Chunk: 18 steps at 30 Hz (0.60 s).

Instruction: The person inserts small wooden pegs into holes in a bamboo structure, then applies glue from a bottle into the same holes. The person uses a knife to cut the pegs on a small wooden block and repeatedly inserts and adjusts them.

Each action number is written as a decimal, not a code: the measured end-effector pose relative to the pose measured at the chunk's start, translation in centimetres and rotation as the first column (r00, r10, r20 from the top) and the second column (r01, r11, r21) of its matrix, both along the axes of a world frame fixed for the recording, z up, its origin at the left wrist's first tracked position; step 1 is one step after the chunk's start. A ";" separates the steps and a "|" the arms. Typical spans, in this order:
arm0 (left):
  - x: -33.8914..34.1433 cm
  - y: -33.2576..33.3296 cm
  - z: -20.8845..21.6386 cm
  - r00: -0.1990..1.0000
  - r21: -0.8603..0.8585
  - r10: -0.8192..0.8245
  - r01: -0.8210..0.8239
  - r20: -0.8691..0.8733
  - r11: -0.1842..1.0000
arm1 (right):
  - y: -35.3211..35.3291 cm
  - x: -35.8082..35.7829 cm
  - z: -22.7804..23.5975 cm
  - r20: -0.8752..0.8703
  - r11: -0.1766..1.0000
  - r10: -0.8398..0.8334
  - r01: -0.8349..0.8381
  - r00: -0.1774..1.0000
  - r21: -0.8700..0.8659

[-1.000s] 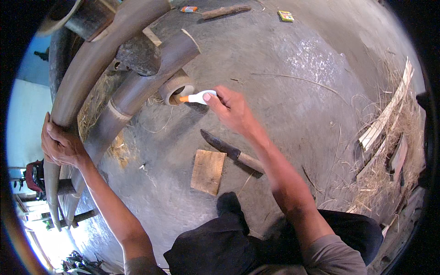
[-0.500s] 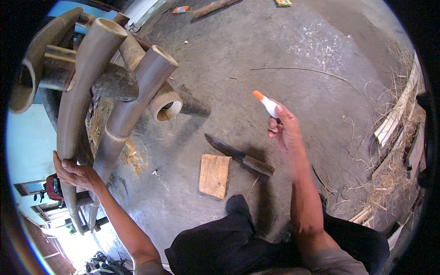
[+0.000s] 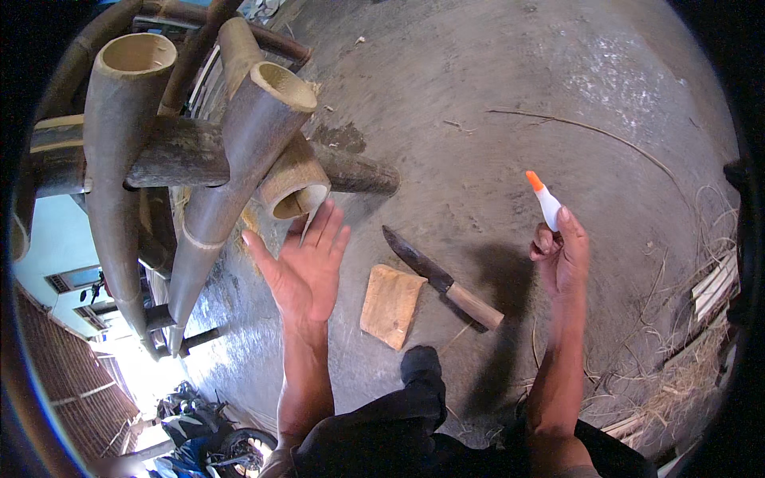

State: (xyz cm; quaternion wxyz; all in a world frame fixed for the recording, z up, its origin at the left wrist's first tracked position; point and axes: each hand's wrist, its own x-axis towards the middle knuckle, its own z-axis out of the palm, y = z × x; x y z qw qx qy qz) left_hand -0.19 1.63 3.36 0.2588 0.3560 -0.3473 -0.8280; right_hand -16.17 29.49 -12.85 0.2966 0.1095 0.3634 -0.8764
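Observation:
My right hand is closed round a small white bottle with an orange tip, like a glue bottle, tip pointing up. My left hand is spread, palm showing. Its fingertips come up to the rim of a short bamboo tube that juts out of a bamboo frame; whether they touch it I cannot tell. A pale sliver hangs between the rim and the fingers. Thick bamboo poles, one upright and one slanting, cross a dark horizontal pole on the left.
On the concrete floor before me lie a large knife with a wooden handle and a wooden block. A long thin strip curves across the floor. Bamboo slats and shavings are heaped at right. A motorcycle stands at lower left.
My left hand has left the upright pole and moved right, opening beside the short tube's end. The right hand with the bottle has shifted right and a little down. My view has turned.

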 end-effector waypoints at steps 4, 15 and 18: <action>-2.3 0.2 -0.2 0.991 0.045 0.038 -0.033 -0.128 0.998 | -0.2 0.2 -0.4 0.001 0.999 0.026 -0.026 1.000 0.026; -3.3 0.4 -1.0 0.975 -0.007 0.139 -0.143 -0.173 0.990 | -0.2 0.3 -0.5 0.007 0.999 0.004 -0.004 1.000 0.034; -3.3 0.4 -1.4 0.970 -0.021 0.151 -0.157 -0.193 0.987 | -0.3 0.4 -0.6 0.003 0.998 0.027 -0.027 1.000 0.049</action>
